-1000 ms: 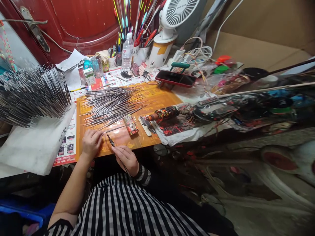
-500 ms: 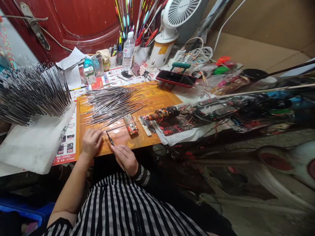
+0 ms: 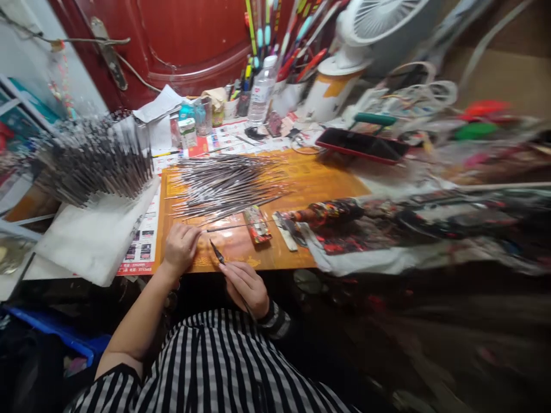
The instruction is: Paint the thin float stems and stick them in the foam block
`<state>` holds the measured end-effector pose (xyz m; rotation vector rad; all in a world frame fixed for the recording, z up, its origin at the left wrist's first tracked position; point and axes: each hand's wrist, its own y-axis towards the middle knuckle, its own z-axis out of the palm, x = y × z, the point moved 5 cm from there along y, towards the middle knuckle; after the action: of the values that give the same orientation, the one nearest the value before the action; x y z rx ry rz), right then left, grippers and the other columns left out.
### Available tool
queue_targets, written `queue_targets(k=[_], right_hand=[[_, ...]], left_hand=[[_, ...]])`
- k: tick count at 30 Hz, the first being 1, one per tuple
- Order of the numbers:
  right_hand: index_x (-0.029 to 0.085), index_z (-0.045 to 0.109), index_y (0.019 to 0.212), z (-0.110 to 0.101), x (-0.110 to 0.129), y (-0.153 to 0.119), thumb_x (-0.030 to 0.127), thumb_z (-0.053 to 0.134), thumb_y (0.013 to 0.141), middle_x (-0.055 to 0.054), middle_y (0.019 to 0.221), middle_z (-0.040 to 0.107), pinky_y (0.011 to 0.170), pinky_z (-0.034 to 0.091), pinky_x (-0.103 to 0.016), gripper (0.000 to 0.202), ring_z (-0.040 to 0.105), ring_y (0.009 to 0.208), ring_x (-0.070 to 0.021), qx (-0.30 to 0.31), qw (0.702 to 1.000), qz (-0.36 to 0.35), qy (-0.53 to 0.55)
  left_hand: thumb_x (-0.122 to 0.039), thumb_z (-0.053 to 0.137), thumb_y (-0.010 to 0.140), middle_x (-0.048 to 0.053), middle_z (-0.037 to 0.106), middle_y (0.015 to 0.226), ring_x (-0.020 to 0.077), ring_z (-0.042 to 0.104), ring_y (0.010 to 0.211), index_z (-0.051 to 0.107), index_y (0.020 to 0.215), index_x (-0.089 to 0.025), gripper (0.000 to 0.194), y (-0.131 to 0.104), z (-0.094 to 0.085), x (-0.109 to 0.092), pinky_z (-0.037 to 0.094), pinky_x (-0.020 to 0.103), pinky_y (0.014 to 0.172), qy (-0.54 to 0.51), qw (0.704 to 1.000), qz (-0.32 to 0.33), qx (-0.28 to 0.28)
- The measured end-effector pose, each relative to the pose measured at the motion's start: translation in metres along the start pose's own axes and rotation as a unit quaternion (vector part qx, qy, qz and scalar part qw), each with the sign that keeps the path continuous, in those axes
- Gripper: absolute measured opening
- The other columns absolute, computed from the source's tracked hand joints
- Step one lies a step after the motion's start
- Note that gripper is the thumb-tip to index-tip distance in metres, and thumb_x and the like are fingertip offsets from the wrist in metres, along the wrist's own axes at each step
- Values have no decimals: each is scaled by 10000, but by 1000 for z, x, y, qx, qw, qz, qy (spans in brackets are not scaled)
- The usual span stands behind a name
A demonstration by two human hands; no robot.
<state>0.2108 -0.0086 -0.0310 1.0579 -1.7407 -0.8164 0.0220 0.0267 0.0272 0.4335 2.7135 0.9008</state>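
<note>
My left hand (image 3: 181, 248) is closed, its fingertips pinching the end of a thin dark stick (image 3: 230, 227). The stick points right and rests across a small paint-stained block (image 3: 258, 225). In my right hand (image 3: 247, 287) is a paintbrush (image 3: 218, 254), gripped like a pen, its dark pointed tip just below the stick and slightly apart from it. Behind my hands, a pile of similar thin sticks (image 3: 224, 183) lies on the orange board (image 3: 301, 252).
At left, many dark sticks (image 3: 99, 160) stand in a white foam block (image 3: 94, 241). A water bottle (image 3: 262, 92), a phone (image 3: 361, 144) and a white fan (image 3: 357, 28) line the back. Right of the board lies a paint-smeared tool with a brown handle (image 3: 305, 214), partly blurred.
The view has turned, so the table appears farther right. The brush tip, earlier at the stick beside my left fingers, has drawn slightly away from it. Both hands keep their holds.
</note>
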Motion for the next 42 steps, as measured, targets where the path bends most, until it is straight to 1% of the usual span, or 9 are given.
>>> queue_targets(k=[4,7,10,14,17,20,24,30,42], right_hand=[[191,472,1493,-4,0,-4,36,579,903,-114,1072,758,789,641,-375,619,723,973,-237,3,1000,-17,19],[180,463,1498,-6,1,-3,31,588,900,-121,1071,761,782,639,-372,630,727,965,-241,3,999,-30,35],[178,466,1497,-8,3,-1,20,598,892,-117,1060,766,788,636,-365,639,732,962,-241,2,998,-34,44],[189,459,1502,-8,5,0,24,604,894,-111,1062,768,780,635,-361,647,737,934,-235,-2,999,-31,44],[208,464,1500,-7,4,-1,40,593,908,-101,1069,767,770,640,-360,628,741,925,-232,-6,999,-31,44],[211,475,1493,-7,4,-1,48,587,914,-102,1062,768,765,646,-363,612,746,918,-235,-7,998,-35,45],[199,481,1488,-7,4,-2,35,592,907,-108,1061,767,768,647,-367,613,744,930,-238,-10,998,-39,45],[210,491,1481,-7,3,-3,37,597,903,-98,1080,767,783,648,-357,613,747,943,-235,-9,998,-35,57],[202,486,1483,-9,2,0,48,580,914,-94,1066,771,805,651,-340,596,750,949,-220,-7,998,-27,60]], left_hand=[[-264,460,1009,67,702,905,197,634,868,662,1001,-207,210,-8,-23,15,501,363,810,43,998,-34,21],[-271,461,1009,66,700,927,187,652,896,654,1008,-205,204,-15,-53,42,523,347,832,70,996,-55,22],[-259,491,988,62,710,962,173,663,904,661,998,-198,181,-22,-85,90,541,324,821,52,989,-137,23],[-235,566,918,42,731,920,160,684,862,679,951,-182,129,-28,-112,173,539,285,794,33,937,-347,24],[-237,557,904,50,738,863,166,690,805,686,940,-164,152,-23,-124,217,528,277,761,60,909,-412,4],[-245,553,891,47,740,834,182,684,828,700,936,-175,168,-17,-131,245,511,284,784,91,884,-458,-19],[-254,537,889,48,750,878,194,670,895,712,959,-201,196,-13,-133,264,487,283,804,126,854,-503,-40],[-275,537,889,72,758,983,219,656,968,731,1009,-217,236,-15,-127,277,460,291,810,164,822,-544,-50],[-300,547,895,117,754,1053,257,657,996,751,1065,-198,285,-9,-126,283,471,324,841,200,807,-554,-40]])
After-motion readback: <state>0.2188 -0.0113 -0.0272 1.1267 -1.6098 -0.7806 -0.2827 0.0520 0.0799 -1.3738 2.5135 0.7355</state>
